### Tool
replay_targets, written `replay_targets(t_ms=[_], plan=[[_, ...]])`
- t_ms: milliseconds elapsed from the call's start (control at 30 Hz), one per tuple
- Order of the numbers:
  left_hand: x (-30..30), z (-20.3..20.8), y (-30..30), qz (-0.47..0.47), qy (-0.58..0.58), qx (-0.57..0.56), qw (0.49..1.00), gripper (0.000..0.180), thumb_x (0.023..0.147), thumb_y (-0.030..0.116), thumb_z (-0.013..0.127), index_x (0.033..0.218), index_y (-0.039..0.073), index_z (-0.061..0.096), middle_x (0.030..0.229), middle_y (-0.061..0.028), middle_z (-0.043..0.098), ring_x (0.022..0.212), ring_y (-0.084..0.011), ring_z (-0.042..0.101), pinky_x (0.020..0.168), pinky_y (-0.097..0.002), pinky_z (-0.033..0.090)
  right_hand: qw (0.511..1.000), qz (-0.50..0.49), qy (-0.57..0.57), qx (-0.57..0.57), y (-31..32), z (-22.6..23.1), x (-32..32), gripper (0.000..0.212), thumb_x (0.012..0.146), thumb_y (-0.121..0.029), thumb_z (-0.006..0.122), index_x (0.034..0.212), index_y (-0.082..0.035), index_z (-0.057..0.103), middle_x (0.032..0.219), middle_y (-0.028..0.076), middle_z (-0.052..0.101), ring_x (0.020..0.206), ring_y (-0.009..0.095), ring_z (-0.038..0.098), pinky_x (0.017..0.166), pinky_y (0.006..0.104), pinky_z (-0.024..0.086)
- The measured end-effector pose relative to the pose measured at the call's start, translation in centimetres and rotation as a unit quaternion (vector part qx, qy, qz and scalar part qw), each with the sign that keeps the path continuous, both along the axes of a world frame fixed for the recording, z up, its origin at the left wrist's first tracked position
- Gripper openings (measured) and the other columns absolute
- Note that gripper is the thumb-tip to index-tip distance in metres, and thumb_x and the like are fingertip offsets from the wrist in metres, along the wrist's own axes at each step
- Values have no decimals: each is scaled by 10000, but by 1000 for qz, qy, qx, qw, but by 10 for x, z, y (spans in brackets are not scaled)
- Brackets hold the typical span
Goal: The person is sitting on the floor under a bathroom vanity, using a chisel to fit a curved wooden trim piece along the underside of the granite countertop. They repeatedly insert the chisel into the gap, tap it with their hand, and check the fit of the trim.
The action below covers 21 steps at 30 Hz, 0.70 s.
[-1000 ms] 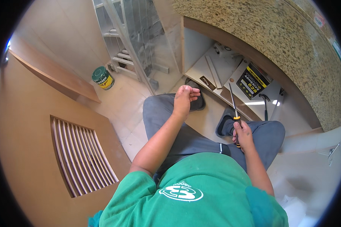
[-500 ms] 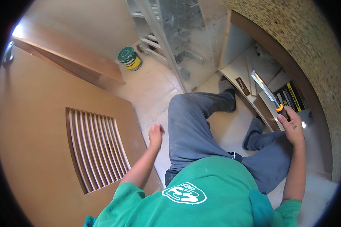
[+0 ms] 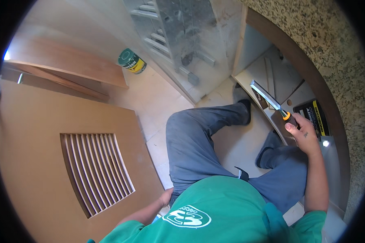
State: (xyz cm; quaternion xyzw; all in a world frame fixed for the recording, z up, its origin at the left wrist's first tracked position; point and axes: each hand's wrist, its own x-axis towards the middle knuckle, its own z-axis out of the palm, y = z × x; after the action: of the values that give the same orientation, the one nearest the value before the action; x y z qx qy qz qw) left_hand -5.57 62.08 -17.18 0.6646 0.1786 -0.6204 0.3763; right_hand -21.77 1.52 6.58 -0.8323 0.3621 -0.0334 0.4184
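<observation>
Steel-bladed, yellow-collared chisel (image 3: 267,96) clasped in the right hand (image 3: 307,137)

Leftmost, a flat brown wooden door (image 3: 32,113) with a pale slatted vent (image 3: 98,172); then a round green-and-yellow tub (image 3: 132,61) on the pale tiled floor (image 3: 150,93). The left hand (image 3: 166,197), well apart from the right, is beside the grey trousers (image 3: 194,146), fingers hidden; its grip cannot be told. Rightward, the chisel slants near a low, brown-edged cabinet (image 3: 257,46) holding a black-and-yellow container (image 3: 321,118), beneath a speckled granite counter (image 3: 312,32).

The chisel blade (image 3: 267,96) is smooth, glossy metal and its collar (image 3: 286,116) plastic-looking, while the trousers (image 3: 194,139) and shirt (image 3: 239,202) are matt cloth, the louvred door (image 3: 28,162) smooth, matt and wood-like, the floor (image 3: 156,95) smooth tile.
</observation>
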Motion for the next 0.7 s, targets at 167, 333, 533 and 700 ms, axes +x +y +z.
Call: replay_targets(t_ms=[167, 333, 533, 700], plan=[[7, 15, 8, -299, -136, -21, 944, 356, 1021, 260, 483, 1106, -4, 707, 1055, -156, 729, 933, -208, 647, 901, -363, 513, 1000, -17, 14, 1, -1, 0, -7, 482, 923, -418, 676, 1122, 20, 653, 953, 136, 679, 881, 237, 630, 822, 347, 490], [-10, 12, 31, -247, -128, -16, 960, 255, 942, 250, 588, 1008, 26, 690, 998, -183, 718, 910, -288, 656, 870, -393, 519, 998, -32, 42, -18, 2, -8, -13, 525, 921, -474, 674, 1128, 8, 648, 898, 113, 622, 849, 211, 582, 818, 337, 470], [-17, -2, 48, -377, -249, -90, 888, 216, 841, 211, 685, 972, 39, 681, 1031, -209, 699, 944, -362, 661, 860, -392, 520, 996, -82, -29, 20, 9, -21, -20, 514, 926, -485, 691, 1074, 6, 649, 837, 42, 579, 790, 136, 536, 739, 304, 449], [4, -1, 28, -350, -173, -71, 918, 219, 896, 177, 629, 1036, 27, 707, 1000, -151, 732, 907, -262, 673, 866, -379, 521, 985, -155, -76, 27, 17, -23, -30, 370, 940, -376, 721, 1006, -18, 654, 757, -4, 560, 674, 75, 513, 618, 251, 441]])
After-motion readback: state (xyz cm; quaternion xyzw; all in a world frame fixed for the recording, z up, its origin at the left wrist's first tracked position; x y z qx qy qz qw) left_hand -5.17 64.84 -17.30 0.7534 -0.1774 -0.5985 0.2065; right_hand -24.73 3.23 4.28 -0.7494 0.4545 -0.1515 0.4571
